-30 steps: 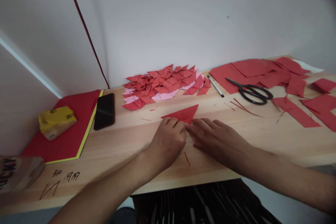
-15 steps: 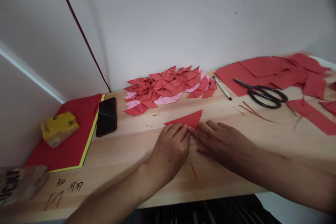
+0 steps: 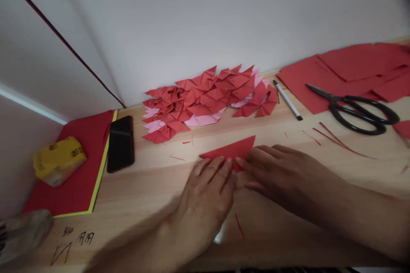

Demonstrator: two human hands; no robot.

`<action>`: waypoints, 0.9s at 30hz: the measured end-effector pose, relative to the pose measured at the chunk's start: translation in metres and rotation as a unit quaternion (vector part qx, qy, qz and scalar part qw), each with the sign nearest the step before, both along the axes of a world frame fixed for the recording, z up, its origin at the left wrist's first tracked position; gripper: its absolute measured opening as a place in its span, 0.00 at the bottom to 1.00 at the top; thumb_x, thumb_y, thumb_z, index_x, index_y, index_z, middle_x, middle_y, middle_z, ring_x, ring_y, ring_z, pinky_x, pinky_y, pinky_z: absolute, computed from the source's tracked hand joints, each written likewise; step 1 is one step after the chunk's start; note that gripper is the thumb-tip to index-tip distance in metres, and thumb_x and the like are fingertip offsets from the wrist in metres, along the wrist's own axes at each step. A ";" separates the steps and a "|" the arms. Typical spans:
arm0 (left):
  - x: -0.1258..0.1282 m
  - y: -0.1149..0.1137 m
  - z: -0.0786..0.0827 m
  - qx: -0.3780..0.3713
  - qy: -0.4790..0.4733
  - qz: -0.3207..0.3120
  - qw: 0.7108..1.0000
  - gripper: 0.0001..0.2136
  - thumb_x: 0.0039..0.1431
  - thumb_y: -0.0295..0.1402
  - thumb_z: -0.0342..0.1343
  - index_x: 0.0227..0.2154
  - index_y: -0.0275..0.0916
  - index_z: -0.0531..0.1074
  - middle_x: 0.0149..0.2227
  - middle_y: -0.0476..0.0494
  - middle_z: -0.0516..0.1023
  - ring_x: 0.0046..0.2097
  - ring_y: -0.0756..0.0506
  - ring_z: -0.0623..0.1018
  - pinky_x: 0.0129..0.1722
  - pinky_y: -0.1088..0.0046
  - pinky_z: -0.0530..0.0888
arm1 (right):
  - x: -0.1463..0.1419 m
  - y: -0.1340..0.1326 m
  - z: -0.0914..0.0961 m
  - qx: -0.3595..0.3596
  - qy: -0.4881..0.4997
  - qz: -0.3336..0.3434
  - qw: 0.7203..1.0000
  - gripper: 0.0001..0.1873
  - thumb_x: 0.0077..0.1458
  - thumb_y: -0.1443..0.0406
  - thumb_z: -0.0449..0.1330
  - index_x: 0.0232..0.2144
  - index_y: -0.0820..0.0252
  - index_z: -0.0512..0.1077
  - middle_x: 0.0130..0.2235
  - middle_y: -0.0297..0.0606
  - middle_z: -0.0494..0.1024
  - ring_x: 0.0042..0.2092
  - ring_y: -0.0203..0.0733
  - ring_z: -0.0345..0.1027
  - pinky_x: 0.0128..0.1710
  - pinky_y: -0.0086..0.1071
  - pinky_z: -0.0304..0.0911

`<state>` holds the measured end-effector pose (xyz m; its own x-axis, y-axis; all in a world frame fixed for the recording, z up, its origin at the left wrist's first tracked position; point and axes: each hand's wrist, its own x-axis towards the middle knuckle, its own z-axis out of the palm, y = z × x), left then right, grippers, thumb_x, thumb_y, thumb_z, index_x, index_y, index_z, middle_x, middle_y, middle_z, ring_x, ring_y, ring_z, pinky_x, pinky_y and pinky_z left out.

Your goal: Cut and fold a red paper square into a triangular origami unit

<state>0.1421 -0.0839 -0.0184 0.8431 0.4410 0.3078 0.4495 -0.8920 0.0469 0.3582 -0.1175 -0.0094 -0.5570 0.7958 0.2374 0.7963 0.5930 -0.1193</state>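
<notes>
A red paper triangle (image 3: 233, 150) lies flat on the wooden table (image 3: 153, 179). My left hand (image 3: 205, 196) rests palm down with its fingers stretched out, fingertips pressing the triangle's near edge. My right hand (image 3: 285, 175) lies flat beside it, fingers extended onto the same edge, covering the paper's near part. The two hands touch at the fingertips. Behind the triangle sits a heap of folded red and pink paper pieces (image 3: 208, 100).
A black phone (image 3: 121, 143) lies left, beside a red sheet with a yellow edge (image 3: 80, 170) carrying a yellow tissue pack (image 3: 58, 160). A pen (image 3: 287, 99), black scissors (image 3: 355, 108) and red paper sheets (image 3: 349, 68) lie right. Thin red scraps are scattered about.
The view has shifted left and closer. My left hand's fingers have uncurled and now lie flat on the triangle. The right hand keeps pressing the paper.
</notes>
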 end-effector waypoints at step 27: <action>0.000 -0.003 0.000 0.008 0.028 0.001 1.000 0.12 0.63 0.24 0.52 0.48 0.32 0.72 0.54 0.38 0.75 0.56 0.38 0.73 0.54 0.55 0.69 | -0.005 0.017 -0.005 -0.126 -0.006 -0.075 0.989 0.12 0.56 0.68 0.57 0.22 0.58 0.73 0.25 0.35 0.74 0.27 0.40 0.65 0.32 0.35 0.53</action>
